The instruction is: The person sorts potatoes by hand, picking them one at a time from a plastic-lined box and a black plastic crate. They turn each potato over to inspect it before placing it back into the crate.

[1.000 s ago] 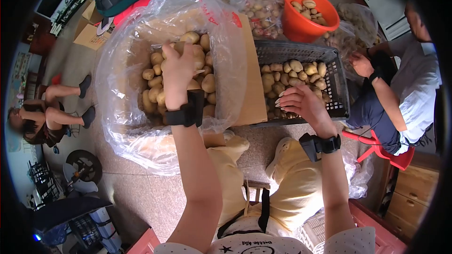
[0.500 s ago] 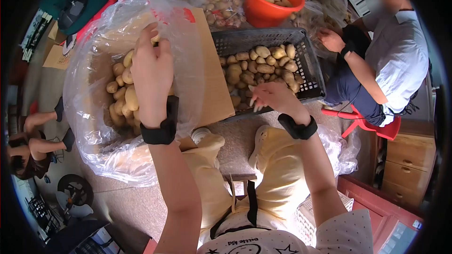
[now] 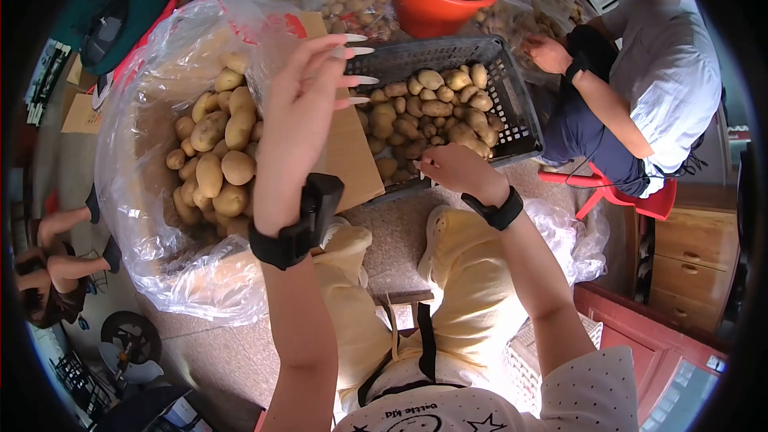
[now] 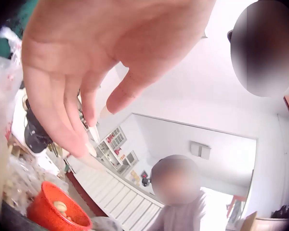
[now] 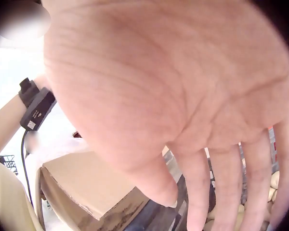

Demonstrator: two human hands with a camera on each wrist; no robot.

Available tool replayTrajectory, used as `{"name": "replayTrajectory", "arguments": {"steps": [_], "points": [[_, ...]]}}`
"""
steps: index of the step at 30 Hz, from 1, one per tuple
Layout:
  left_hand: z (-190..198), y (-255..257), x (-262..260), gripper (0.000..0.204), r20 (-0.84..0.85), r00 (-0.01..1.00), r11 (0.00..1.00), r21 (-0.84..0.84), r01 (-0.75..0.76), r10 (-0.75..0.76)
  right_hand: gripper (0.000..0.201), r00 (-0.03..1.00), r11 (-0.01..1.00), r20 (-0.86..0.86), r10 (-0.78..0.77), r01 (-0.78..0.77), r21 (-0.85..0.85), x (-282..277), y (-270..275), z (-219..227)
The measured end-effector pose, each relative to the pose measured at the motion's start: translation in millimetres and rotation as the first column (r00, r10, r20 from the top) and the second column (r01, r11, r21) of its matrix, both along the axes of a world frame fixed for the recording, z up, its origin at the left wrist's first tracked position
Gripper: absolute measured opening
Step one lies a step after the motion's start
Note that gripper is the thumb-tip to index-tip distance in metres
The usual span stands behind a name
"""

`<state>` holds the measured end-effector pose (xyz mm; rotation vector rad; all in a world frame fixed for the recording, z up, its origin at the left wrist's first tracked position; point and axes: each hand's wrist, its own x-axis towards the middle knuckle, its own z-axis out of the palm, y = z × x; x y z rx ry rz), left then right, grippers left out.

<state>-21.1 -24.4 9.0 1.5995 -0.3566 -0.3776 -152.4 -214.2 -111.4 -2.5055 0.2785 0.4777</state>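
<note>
My left hand (image 3: 304,104) hangs over the cardboard flap (image 3: 356,162) between a box and a black plastic crate (image 3: 522,112), its fingers stretched toward the crate. Nothing shows between its fingers and thumb in the left wrist view. Potatoes (image 3: 210,174) fill the box, which is lined with a clear plastic bag (image 3: 120,160). More potatoes (image 3: 436,108), mostly smaller, lie in the crate. At the crate's near edge is my right hand (image 3: 468,172), palm toward its wrist camera, with the fingers (image 5: 226,187) extended and slightly spread. Parts of the crate are hidden behind it.
Behind the crate stands an orange bucket (image 3: 408,14) with potatoes, beside a clear bag (image 3: 344,4) of potatoes. A person (image 3: 668,72) sits on a red stool (image 3: 660,202) at the right, near wooden drawers (image 3: 692,272). Another seated person's legs show at the far left.
My left hand has risen from the potatoes in the box and moved right over the flap. A pale yellow thing at its fingertips half a second ago is gone. The head view has shifted.
</note>
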Motion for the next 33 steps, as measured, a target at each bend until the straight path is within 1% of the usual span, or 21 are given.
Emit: {"name": "replayTrajectory", "arguments": {"steps": [3, 6, 7, 8, 10, 11, 12, 14, 15, 17, 19, 21, 23, 24, 26, 30, 32, 33], "points": [[-3, -16, -7, 0.031, -0.102, 0.987, 0.992, -0.06, 0.115, -0.12, 0.028, 1.0, 1.0, 0.019, 0.023, -0.023, -0.021, -1, 2, -5], [-4, -25, -14, 0.03, -0.063, 0.991, 0.993, -0.034, 0.113, -0.115, 0.026, 0.999, 0.998, 0.002, 0.039, -0.039, -0.039, -1, 8, 0], [-7, -26, -15, 0.029, 0.007, 0.997, 0.997, 0.016, 0.078, -0.078, 0.025, 0.999, 0.998, -0.012, 0.051, -0.051, -0.039, -1, 10, 2], [-6, -26, -17, 0.029, 0.005, 0.997, 0.997, 0.014, 0.082, -0.082, 0.025, 0.999, 0.998, -0.015, 0.047, -0.047, -0.041, -1, 11, 2], [-1, -25, -20, 0.029, 0.256, 0.966, 0.968, 0.244, -0.05, -0.015, 0.025, 0.998, 0.998, -0.01, 0.057, -0.058, -0.03, -2, 12, 1], [-4, -25, -18, 0.029, 0.204, 0.979, 0.983, 0.184, -0.023, -0.015, 0.025, 0.998, 0.998, -0.014, 0.055, -0.055, -0.028, -3, 13, 0], [-7, -26, -18, 0.029, 0.2, 0.98, 0.983, 0.185, -0.02, -0.018, 0.026, 0.997, 0.997, 0.009, 0.074, -0.073, -0.038, -5, 13, -2], [-13, -27, -16, 0.028, 0.275, 0.961, 0.981, 0.178, -0.071, 0.02, 0.027, 0.995, 0.995, 0.032, 0.093, -0.091, -0.047, -5, 13, -5], [-11, -28, -17, 0.028, 0.274, 0.962, 0.981, 0.179, -0.07, 0.018, 0.027, 0.995, 0.993, -0.001, 0.102, -0.102, -0.052, -4, 13, -6], [-5, -30, -19, 0.029, 0.237, 0.971, 0.966, 0.256, -0.034, -0.028, 0.027, 0.994, 0.992, -0.037, 0.106, -0.108, -0.058, -3, 12, -6], [-7, -31, -19, 0.029, 0.243, 0.97, 0.971, 0.238, -0.033, -0.026, 0.03, 0.996, 0.995, 0.011, 0.087, -0.087, -0.048, -4, 14, 1], [-9, -31, -17, 0.029, 0.252, 0.968, 0.974, 0.222, -0.035, -0.022, 0.03, 0.996, 0.995, 0.006, 0.087, -0.087, -0.041, -4, 14, 3], [-11, -30, -16, 0.029, 0.278, 0.96, 0.969, 0.242, -0.054, -0.017, 0.03, 0.996, 0.995, 0.002, 0.09, -0.09, -0.033, -4, 13, 3], [-10, -30, -16, 0.029, 0.278, 0.961, 0.968, 0.243, -0.054, -0.016, 0.03, 0.996, 0.996, 0.01, 0.089, -0.089, -0.028, -4, 13, 3], [-6, -29, -16, 0.029, 0.247, 0.968, 0.954, 0.298, -0.044, -0.032, 0.03, 0.996, 0.996, 0.017, 0.089, -0.088, -0.022, -4, 12, 2], [-8, -29, -13, 0.029, 0.246, 0.968, 0.949, 0.314, -0.036, -0.045, 0.03, 0.995, 0.995, 0.013, 0.099, -0.099, -0.022, -4, 12, 1], [-17, -27, -10, 0.029, 0.268, 0.963, 0.978, 0.199, -0.061, 0.006, 0.029, 0.994, 0.994, 0.013, 0.108, -0.108, -0.026, -3, 10, 1], [-17, -25, -8, 0.029, 0.268, 0.963, 0.978, 0.198, -0.059, 0.004, 0.029, 0.994, 0.995, -0.035, 0.103, -0.102, 0.015, 0, 9, 0]]}}
